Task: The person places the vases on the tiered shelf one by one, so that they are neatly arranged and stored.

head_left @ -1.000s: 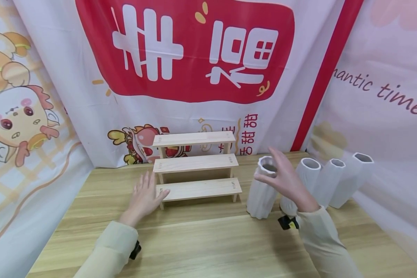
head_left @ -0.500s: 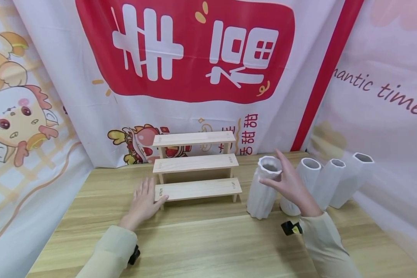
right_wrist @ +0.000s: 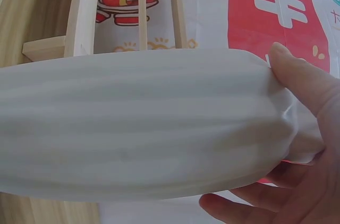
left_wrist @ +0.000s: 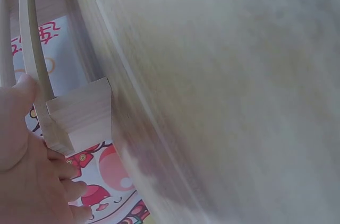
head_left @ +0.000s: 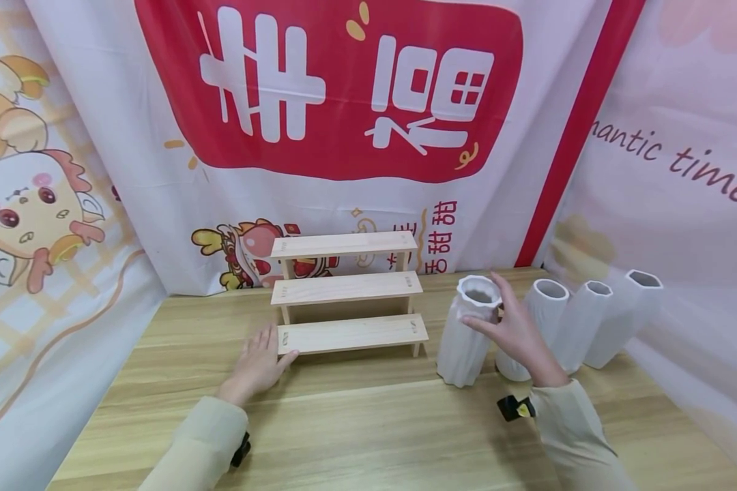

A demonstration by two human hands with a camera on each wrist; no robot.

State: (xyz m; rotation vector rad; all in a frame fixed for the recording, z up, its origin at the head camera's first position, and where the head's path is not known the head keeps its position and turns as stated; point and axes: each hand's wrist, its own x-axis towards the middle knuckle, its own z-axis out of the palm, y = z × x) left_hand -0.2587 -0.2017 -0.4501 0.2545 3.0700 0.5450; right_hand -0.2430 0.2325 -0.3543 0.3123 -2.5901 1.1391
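Straight ahead at 12 o'clock, the three-tier wooden rack [head_left: 347,288] stands on the table [head_left: 368,426]. At 1 o'clock the fluted white vase [head_left: 460,351] stands on the tabletop, mouth up. Your right hand [head_left: 524,335] grips it near its neck, thumb on the near side and fingers behind, though how firmly you cannot tell. Your left hand [head_left: 259,361] lies around 11 o'clock, fingers straight and thumb spread, touching the left end of the lowest board.

The likeliest trouble is a slip: a glossy neck held only near the rim could turn or slide if the weight hangs low. Toward 2 o'clock, the round-mouthed vase [head_left: 545,315] stands just beside, so a swing of your knuckles or wrist could knock it into the slim vase [head_left: 579,327] and the angular vase [head_left: 620,327]. Pressing hard with your left thumb could shift the light-looking rack.
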